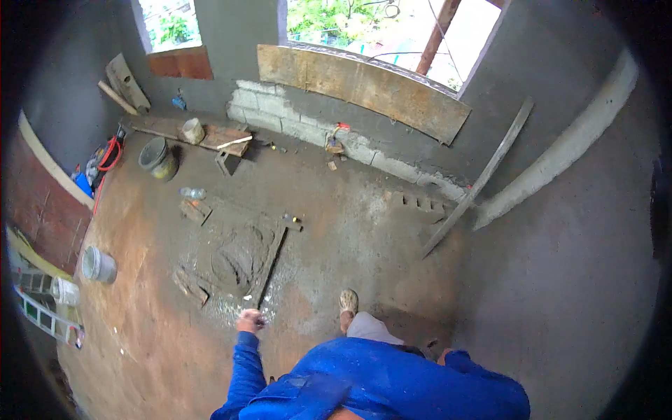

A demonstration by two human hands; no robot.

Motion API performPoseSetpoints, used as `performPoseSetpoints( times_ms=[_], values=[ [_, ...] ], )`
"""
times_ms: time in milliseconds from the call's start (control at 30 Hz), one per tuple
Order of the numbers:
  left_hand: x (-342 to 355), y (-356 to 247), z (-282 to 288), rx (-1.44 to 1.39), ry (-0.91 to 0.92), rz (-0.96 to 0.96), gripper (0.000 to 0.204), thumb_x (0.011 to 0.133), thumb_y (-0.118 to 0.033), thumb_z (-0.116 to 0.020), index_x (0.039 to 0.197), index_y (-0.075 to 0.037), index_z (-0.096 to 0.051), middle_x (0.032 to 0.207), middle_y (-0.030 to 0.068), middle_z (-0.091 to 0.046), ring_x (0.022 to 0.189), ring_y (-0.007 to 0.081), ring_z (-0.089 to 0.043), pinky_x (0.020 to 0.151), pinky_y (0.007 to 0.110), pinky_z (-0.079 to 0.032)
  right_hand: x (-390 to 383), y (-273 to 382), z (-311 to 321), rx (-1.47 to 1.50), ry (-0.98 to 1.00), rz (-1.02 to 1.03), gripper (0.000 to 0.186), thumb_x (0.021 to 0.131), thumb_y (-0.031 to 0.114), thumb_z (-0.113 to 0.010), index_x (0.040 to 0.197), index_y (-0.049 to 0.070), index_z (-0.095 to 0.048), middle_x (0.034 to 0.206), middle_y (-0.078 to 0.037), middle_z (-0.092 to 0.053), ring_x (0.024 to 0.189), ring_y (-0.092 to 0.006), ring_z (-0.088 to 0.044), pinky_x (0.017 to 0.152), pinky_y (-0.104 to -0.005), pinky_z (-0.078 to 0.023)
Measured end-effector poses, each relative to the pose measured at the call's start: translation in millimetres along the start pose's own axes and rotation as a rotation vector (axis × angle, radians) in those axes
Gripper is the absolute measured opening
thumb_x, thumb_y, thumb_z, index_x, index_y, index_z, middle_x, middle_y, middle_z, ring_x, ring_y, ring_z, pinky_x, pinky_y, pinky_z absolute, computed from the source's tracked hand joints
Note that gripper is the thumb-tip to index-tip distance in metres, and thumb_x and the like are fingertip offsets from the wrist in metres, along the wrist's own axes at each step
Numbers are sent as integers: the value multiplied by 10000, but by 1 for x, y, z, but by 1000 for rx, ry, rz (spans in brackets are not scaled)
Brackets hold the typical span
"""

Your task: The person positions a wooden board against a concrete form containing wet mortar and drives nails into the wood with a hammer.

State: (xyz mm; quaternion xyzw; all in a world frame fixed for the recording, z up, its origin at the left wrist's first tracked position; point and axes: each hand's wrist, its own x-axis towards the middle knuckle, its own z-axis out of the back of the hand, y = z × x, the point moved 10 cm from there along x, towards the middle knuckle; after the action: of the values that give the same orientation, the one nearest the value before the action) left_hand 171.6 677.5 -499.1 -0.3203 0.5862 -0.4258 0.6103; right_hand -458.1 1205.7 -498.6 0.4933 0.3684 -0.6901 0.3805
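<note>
My left hand (250, 321) is low over the floor, just on my side of a heap of wet mortar (241, 255). Its fingers look curled, but whatever they hold is too blurred to name. A dark straight strip (273, 266) runs along the right edge of the mortar and ends close to this hand. My right hand (444, 358) barely shows beside my blue sleeve, its fingers hidden. Left of the mortar lies a mortar-smeared wooden piece (190, 287); another block-like piece (196, 211) lies beyond it, near a clear plastic bottle (192, 192).
A dark bucket (159, 159) and a small pale bucket (193, 130) stand toward the far wall. White buckets (99, 264) and a ladder (45, 315) are at left. A long straight board (483, 175) leans by the right wall. A hollow block (420, 206) lies near exposed blockwork (315, 133).
</note>
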Motion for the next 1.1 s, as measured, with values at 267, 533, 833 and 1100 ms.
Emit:
performPoseSetpoints(
  times_ms=[267,533,833,1100],
  values=[
    [76,-109,-212,-24,275,267,90,828,-91,-623,907,-78,-583,744,58,-632,611,168,-637,527,327,-555,23,-25,166,382,-349,-33,567,710,448,-618,1094,32,-660,1139,-231,-613,1090,-361,-581,940,-409,-458],
    [241,-257,-297,186,368,258,143,837,-128,-637,958,-59,-606,799,57,-620,657,190,-631,583,359,-569,16,-37,361,811,-390,-165,371,675,315,-649,886,11,-675,908,-217,-670,858,-367,-649,786,-422,-508],
    [444,-554,-582,127,815,-242,110,834,-121,-600,866,-16,-588,748,64,-614,635,139,-584,565,283,-478,51,-37,486,896,-501,-302,368,684,332,-651,894,31,-666,887,-217,-668,860,-375,-646,756,-443,-505],
    [447,-793,-875,22,1253,-288,150,888,-172,-577,869,-24,-558,727,34,-559,593,98,-499,525,230,-410,25,-33,619,1028,-510,-296,418,662,362,-700,920,42,-624,886,-205,-661,874,-377,-632,761,-465,-498]
  ],
)
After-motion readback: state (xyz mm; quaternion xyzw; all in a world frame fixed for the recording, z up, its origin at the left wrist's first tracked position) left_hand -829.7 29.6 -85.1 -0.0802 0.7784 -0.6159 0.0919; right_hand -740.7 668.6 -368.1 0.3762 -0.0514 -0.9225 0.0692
